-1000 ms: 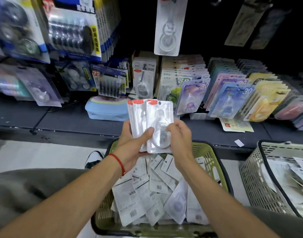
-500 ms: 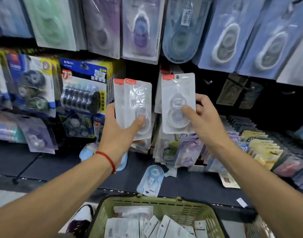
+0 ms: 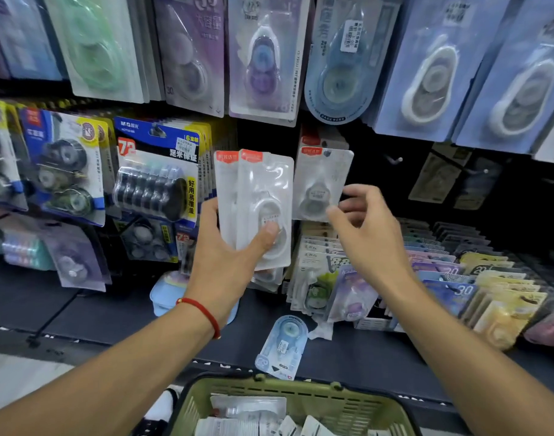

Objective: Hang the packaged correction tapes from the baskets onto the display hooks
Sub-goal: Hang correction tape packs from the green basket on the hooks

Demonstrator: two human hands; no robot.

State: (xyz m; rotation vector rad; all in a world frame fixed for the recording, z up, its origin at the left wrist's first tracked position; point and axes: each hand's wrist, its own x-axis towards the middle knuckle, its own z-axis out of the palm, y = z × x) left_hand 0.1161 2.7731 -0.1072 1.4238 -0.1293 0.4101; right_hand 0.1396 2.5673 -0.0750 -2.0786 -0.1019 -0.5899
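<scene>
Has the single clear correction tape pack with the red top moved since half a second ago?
Yes. The single clear pack moved away from the right hand, back toward the dark display board.

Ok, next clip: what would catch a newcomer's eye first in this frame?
Probably the left hand at centre, gripping a small stack of clear correction tape packs with red tabs in front of the crowded display wall. Just right of it, one matching pack hangs at the rack, with the right hand at its lower edge, fingers loosely curled. At the bottom edge sits a green basket holding more packs.
</scene>
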